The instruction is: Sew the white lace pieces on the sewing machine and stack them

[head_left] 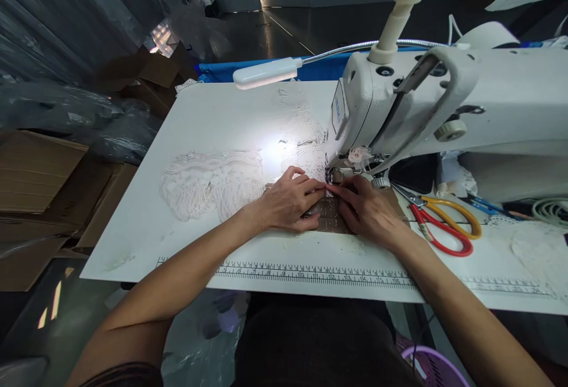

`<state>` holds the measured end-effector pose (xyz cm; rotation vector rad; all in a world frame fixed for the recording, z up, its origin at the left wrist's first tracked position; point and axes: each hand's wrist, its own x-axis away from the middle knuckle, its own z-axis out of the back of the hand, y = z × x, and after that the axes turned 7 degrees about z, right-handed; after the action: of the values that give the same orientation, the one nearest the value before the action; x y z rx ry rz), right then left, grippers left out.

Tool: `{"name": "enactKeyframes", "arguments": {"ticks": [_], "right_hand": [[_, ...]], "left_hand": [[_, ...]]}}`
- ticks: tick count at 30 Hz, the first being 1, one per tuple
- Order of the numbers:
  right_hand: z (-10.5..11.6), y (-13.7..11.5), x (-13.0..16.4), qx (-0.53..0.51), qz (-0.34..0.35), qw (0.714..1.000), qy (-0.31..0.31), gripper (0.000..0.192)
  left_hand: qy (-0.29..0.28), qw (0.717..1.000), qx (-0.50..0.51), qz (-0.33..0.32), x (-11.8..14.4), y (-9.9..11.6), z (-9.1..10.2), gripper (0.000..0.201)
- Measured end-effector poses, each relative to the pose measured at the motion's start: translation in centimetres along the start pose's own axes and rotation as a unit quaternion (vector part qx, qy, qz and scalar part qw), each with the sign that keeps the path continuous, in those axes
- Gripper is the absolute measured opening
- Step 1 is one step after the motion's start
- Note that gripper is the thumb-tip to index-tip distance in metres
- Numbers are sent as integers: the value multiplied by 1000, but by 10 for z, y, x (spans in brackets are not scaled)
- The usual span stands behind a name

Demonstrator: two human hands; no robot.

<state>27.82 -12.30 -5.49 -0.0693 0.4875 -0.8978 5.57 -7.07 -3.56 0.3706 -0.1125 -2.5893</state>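
inside the left edge of the counter, white lace lies bunched; farther right, the left hand, grip half curled, meets the right hand, grip narrowed, beside the sewing machine; whether either pinches lace i cannot tell; scissors lie back from the front edge.

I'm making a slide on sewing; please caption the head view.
Left hand and right hand close together at a white sewing machine, with pale lace spread on the table.
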Motion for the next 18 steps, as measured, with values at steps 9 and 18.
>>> {"name": "enactKeyframes", "arguments": {"ticks": [9, 18], "right_hand": [[2, -1, 3, -1, 24, 1000, 12, 37], [-2, -6, -6, 30, -18, 999, -14, 41]], "left_hand": [[4, 1000, -29, 10, -2, 0, -3, 43], [-7, 999, -5, 44, -5, -3, -1, 43]]}}
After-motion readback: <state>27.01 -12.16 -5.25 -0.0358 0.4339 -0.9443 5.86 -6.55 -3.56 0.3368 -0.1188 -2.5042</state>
